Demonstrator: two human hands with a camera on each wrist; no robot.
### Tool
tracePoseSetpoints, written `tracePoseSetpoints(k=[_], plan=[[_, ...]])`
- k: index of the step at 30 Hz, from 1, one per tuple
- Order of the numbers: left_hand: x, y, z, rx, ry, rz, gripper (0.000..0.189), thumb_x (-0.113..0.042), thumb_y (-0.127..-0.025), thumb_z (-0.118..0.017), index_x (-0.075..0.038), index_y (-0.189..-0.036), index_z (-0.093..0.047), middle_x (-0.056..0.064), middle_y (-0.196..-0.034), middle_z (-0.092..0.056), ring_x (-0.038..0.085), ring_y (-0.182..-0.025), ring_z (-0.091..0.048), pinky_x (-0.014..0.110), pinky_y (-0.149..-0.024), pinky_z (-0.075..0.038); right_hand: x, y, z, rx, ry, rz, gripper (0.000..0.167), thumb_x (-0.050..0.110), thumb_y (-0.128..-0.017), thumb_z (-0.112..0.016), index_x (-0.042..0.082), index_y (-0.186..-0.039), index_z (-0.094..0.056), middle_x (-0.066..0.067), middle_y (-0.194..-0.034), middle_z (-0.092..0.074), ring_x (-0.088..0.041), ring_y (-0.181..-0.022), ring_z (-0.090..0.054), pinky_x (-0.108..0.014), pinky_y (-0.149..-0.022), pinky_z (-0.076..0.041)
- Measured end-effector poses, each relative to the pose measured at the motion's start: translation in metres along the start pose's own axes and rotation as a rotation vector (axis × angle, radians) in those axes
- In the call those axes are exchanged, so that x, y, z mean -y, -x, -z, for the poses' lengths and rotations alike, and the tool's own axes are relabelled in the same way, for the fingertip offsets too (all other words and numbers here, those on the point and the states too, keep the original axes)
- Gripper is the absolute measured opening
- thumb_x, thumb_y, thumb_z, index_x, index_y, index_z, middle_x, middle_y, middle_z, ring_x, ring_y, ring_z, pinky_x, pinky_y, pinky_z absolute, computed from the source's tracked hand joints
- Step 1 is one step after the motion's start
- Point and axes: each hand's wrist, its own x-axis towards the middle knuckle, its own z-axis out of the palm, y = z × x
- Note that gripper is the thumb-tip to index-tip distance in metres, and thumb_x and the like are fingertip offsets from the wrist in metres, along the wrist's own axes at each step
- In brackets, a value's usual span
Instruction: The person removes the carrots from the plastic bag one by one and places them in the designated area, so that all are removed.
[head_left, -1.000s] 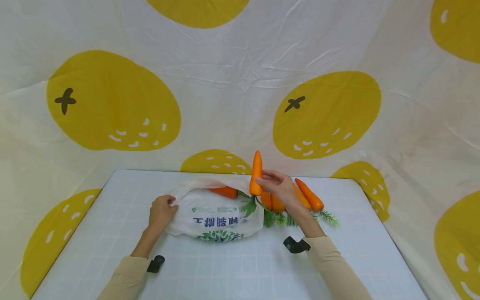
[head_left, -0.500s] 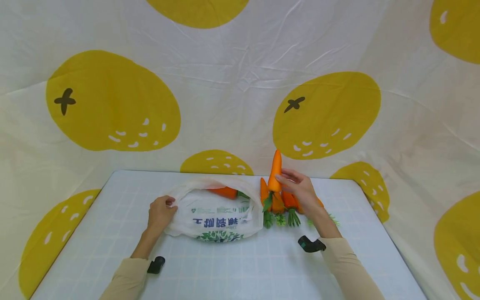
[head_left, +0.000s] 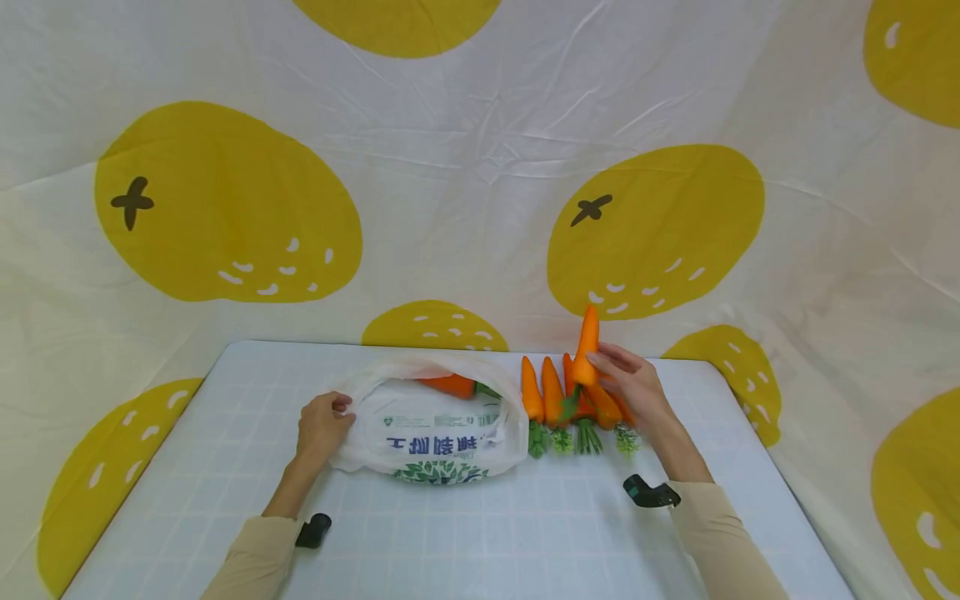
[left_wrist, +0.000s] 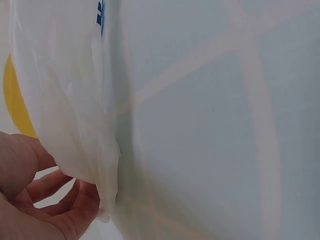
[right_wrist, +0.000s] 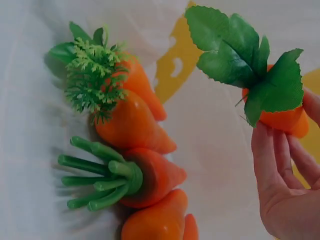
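My left hand (head_left: pixel 322 425) pinches the left edge of a white plastic bag (head_left: pixel 375 450) printed with blue characters and a green leaf pattern. The bag lies on its side, its mouth gaping, with an orange carrot (head_left: pixel 453 385) inside. In the left wrist view, thumb and fingers close around the thin plastic (left_wrist: pixel 75 125). My right hand (head_left: pixel 633 387) holds a leafy-topped carrot (head_left: pixel 587 346), tip up, raised above several other carrots (head_left: pixel 552 392) to the right of the bag. From the right wrist, its broad green leaves (right_wrist: pixel 280 85) hide much of the held carrot.
The carrots lie side by side, tips toward the back, with differing green tops (right_wrist: pixel 107 175) toward the front. A pale checked cloth covers the table (head_left: pixel 450 542). Behind it hangs a white curtain (head_left: pixel 450 208) with yellow fruit prints.
My right hand has carried the leafy carrot rightward, from beside the bag's right edge to above the row of carrots, uncovering those nearest the bag. My left hand stays on the bag.
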Motion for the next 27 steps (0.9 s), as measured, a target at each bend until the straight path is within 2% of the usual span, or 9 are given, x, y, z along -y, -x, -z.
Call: tracePoseSetpoints(k=[3,11,18,21,27], plan=[[0.002,0.000,0.000,-0.004,0.000,-0.006,0.023,0.006,-0.088,-0.068,0.012,-0.110,-0.067,0.027,-0.102,-0.067,0.040,-0.093,-0.067,0.054,-0.085,-0.053,-0.003,0.002,0.008,-0.005,0.017,-0.011,0.070,0.039,-0.095,-0.074,0.004,-0.151,-0.049,0.005,-0.125,-0.064,-0.005,-0.103,-0.068,-0.023,-0.092,-0.055],[0.001,0.000,0.000,-0.001,0.010,-0.005,0.022,0.006,-0.089,-0.067,0.012,-0.110,-0.066,0.026,-0.101,-0.066,0.040,-0.093,-0.067,0.054,-0.085,-0.053,-0.009,0.002,0.029,-0.029,0.040,-0.060,0.077,0.048,-0.093,-0.073,0.010,-0.155,-0.046,0.000,-0.144,-0.053,-0.003,-0.111,-0.061,-0.023,-0.101,-0.049],[0.000,-0.001,-0.001,0.002,0.007,-0.003,0.023,0.006,-0.089,-0.067,0.013,-0.111,-0.066,0.027,-0.102,-0.066,0.041,-0.095,-0.067,0.054,-0.086,-0.053,-0.015,0.002,0.048,-0.033,0.019,-0.045,0.076,0.045,-0.095,-0.071,0.009,-0.156,-0.044,0.010,-0.132,-0.057,-0.003,-0.112,-0.060,-0.018,-0.097,-0.049],[-0.001,0.000,-0.001,-0.003,0.009,-0.002,0.022,0.006,-0.089,-0.066,0.013,-0.111,-0.066,0.027,-0.102,-0.066,0.041,-0.095,-0.067,0.054,-0.086,-0.053,-0.018,0.000,0.055,-0.044,-0.023,-0.059,0.075,0.042,-0.094,-0.074,0.009,-0.155,-0.045,0.010,-0.130,-0.057,-0.004,-0.111,-0.061,-0.017,-0.095,-0.051],[0.000,0.001,-0.001,-0.007,0.014,-0.002,0.022,0.007,-0.090,-0.066,0.013,-0.111,-0.066,0.027,-0.103,-0.066,0.040,-0.095,-0.066,0.054,-0.087,-0.052,-0.023,0.000,0.071,-0.068,-0.004,-0.081,0.081,0.046,-0.092,-0.074,0.008,-0.156,-0.043,0.012,-0.125,-0.055,-0.002,-0.106,-0.061,-0.014,-0.091,-0.051]])
